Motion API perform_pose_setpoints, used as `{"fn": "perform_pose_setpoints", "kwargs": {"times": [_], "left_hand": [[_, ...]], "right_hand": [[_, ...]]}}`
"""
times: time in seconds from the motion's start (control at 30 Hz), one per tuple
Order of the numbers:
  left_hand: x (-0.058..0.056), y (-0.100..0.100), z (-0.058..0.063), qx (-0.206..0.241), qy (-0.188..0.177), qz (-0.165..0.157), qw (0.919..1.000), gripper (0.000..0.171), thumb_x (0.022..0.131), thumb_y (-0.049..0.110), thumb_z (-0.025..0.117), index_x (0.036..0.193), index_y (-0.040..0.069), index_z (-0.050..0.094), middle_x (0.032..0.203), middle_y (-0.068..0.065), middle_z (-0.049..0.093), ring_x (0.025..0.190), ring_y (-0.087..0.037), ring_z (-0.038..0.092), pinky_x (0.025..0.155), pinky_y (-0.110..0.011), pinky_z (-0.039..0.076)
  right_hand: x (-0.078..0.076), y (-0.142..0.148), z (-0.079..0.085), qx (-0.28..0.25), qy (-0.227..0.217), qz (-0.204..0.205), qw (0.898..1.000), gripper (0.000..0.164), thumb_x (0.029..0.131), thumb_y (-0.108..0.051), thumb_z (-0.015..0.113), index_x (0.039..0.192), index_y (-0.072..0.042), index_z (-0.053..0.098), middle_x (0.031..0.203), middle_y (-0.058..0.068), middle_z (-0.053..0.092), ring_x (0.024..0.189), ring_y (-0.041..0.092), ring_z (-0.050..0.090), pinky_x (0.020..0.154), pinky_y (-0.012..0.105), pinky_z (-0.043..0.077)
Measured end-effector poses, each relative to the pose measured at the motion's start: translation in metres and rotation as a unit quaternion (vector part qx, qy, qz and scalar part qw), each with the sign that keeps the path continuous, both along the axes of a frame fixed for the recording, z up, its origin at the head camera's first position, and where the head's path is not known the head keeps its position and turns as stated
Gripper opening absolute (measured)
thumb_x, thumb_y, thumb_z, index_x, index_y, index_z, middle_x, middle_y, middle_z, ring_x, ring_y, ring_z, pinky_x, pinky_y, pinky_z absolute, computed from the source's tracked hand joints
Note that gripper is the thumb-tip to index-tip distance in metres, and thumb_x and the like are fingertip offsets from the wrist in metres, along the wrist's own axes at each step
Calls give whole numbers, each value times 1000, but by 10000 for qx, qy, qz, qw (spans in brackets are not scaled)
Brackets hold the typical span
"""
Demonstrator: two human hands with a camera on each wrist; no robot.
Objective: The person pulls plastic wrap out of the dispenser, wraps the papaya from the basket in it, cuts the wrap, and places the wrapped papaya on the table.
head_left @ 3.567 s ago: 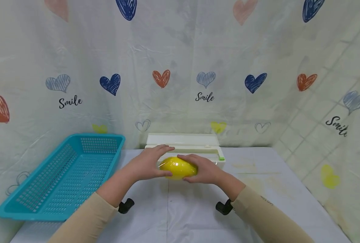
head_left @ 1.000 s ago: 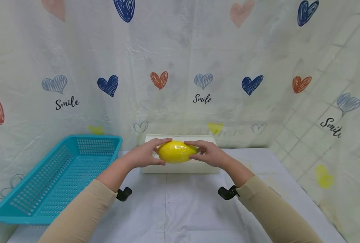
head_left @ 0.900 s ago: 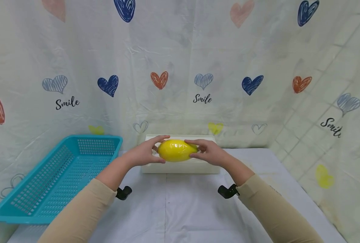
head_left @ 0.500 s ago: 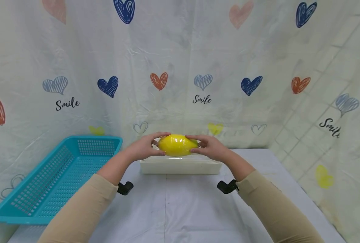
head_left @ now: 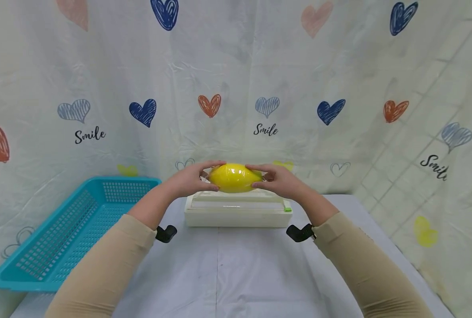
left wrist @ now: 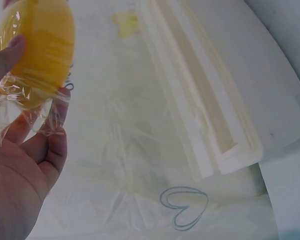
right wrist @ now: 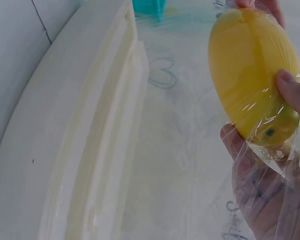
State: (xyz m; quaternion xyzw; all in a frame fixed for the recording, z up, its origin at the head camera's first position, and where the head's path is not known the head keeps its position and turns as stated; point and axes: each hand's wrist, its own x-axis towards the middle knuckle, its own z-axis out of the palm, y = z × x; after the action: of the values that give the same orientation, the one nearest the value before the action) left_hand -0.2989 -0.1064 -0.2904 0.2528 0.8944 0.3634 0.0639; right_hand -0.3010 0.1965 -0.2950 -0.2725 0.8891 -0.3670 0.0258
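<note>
A glossy yellow mango (head_left: 234,178) is held in the air above the white dispenser box, wrapped in clear cling film. My left hand (head_left: 188,180) grips its left end, thumb below and fingers above; my right hand (head_left: 282,182) grips the right end likewise. In the left wrist view, loose cling film (left wrist: 27,107) bunches past the mango's end over the palm. The right wrist view shows more film trailing across my right hand (right wrist: 262,195), with the mango's greenish end (right wrist: 277,127) towards it. The long white dispenser box (head_left: 236,217) stands just beyond on the table.
A turquoise perforated basket (head_left: 89,238) stands at the left, partly behind my left sleeve. A white cloth covers the table (head_left: 236,274). A curtain (head_left: 228,66) printed with hearts hangs behind the dispenser, which has a green piece (head_left: 287,207) at its right end.
Both hands have raised the mango from in front of the dispenser to above it. The dispenser's front, hidden a second ago behind the hands and mango, shows more now. The basket stays put.
</note>
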Motion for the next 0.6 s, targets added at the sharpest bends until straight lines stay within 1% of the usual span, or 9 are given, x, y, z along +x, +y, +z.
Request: {"fn": "perform_pose_setpoints", "kwargs": {"times": [0.07, 0.17, 0.3, 0.47, 0.6], "left_hand": [[-1, 0, 3, 73, -43, -41, 10000, 71, 86, 35, 78, 147, 44, 43, 150, 3, 43, 118, -28, 56, 87, -43, 55], [-3, 0, 7, 153, -134, -42, 9998, 71, 86, 34, 79, 146, 46, 43, 150, 3, 43, 118, -27, 56, 86, -41, 56], [-2, 0, 15, 86, -127, -21, 9999, 72, 86, 34, 79, 146, 46, 43, 152, 0, 40, 118, -29, 57, 86, -43, 56], [0, 1, 26, -5, -142, 12, 9999, 72, 85, 32, 79, 146, 45, 43, 153, -2, 38, 116, -29, 58, 87, -43, 55], [2, 2, 31, -52, -203, 35, 9998, 73, 84, 32, 81, 145, 46, 44, 152, -2, 39, 114, -28, 60, 88, -43, 55]], "right_hand": [[0, 1, 4, -11, 40, 31, 10000, 56, 90, -32, 74, 143, -30, 54, 145, 1, 52, 106, 28, 67, 94, 42, 53], [-1, 2, 8, -1, 64, 49, 10000, 56, 90, -34, 74, 142, -30, 55, 144, 1, 54, 103, 26, 68, 91, 40, 54], [0, 2, 14, 33, -43, -9, 10000, 57, 89, -38, 74, 142, -34, 55, 143, 0, 54, 100, 23, 68, 89, 39, 55], [3, 2, 24, -66, -189, 48, 9998, 58, 89, -35, 75, 143, -34, 54, 144, 1, 53, 99, 22, 69, 90, 40, 55], [5, 3, 29, -160, -352, 131, 9992, 58, 89, -32, 75, 143, -33, 54, 146, 2, 51, 99, 22, 70, 91, 41, 55]]}}
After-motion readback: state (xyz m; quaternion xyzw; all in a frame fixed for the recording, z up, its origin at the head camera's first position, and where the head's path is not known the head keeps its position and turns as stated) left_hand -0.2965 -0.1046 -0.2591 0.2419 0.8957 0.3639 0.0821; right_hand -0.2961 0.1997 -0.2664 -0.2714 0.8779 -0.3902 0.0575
